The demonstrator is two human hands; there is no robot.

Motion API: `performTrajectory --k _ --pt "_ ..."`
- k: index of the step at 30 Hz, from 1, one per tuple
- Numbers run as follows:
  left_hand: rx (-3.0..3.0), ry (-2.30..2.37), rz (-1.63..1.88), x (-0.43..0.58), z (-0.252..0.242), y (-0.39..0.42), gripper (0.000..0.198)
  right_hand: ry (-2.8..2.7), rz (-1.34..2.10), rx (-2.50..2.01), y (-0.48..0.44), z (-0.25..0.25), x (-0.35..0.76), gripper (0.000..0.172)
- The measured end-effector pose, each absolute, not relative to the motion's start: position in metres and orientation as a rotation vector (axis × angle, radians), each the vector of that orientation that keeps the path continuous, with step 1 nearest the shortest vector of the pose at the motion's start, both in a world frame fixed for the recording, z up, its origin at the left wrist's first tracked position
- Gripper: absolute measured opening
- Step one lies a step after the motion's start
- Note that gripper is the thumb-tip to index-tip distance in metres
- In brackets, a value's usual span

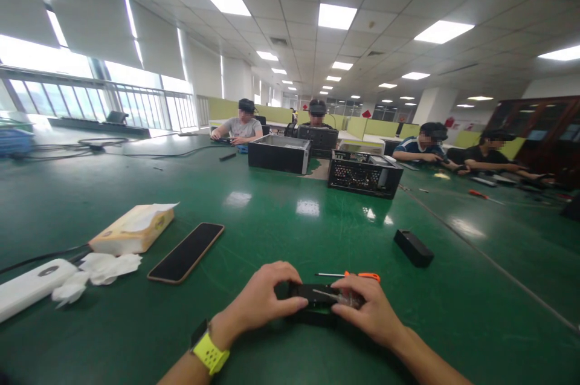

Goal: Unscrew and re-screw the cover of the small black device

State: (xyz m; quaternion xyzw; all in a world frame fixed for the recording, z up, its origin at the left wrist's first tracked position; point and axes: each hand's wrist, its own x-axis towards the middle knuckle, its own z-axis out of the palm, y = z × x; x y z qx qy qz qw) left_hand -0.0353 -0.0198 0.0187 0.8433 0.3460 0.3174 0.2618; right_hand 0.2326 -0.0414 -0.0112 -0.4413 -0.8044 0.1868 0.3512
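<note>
Taking the black rectangular unit [312,317] before us as the clock's centre, we find a white plastic device [34,288] at nine o'clock, with crumpled tissues [109,267] beside it. Toward ten, beyond these, lies a tissue packet [136,228], a sheet poking from its top, presumably to keep it handy. Our smartphone [186,252] lies flat, also near ten, apparently set aside to leave our forearms room. A yellow-strapped watch [209,352] circles our left wrist, around eight.

Our left hand [267,297] comes in from nine, its thumb nearer us and its fingers beyond, closed around the unit's left end; we judge that this steadies it on the green tabletop [272,222]. Toward one to two, just past the unit, an orange-handled screwdriver [362,275] lies flat, shaft to the left, seemingly parked within reach.

From three, our right hand [365,306] pinches a clear-handled screwdriver [347,298] narrowly between thumb and fingers, its shaft over the unit. The low slant probably suits fine control; whether the tip touches, we cannot tell. Well apart, at two, rests a black case [413,247], likely kept clear of both hands.
</note>
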Motion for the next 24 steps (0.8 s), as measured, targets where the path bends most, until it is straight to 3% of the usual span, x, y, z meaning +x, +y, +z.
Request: performTrajectory --k 6,14,18,24 --pt "2.261 0.939 0.857 -0.039 0.021 -0.016 0.024 -2.060 0.403 -1.445 -0.038 0.002 0.245 0.042" --pt "2.301 0.950 0.734 -0.043 0.020 -0.015 0.037 -2.224 0.422 -1.653 -0.035 0.006 0.268 0.014" --pt "2.288 0.936 0.724 -0.041 0.018 -0.016 0.039 -2.241 0.415 -1.685 -0.037 0.006 0.265 0.008" --pt "2.256 0.845 0.760 -0.042 0.013 -0.012 0.038 -2.194 0.476 -1.439 -0.042 0.015 0.253 0.024"
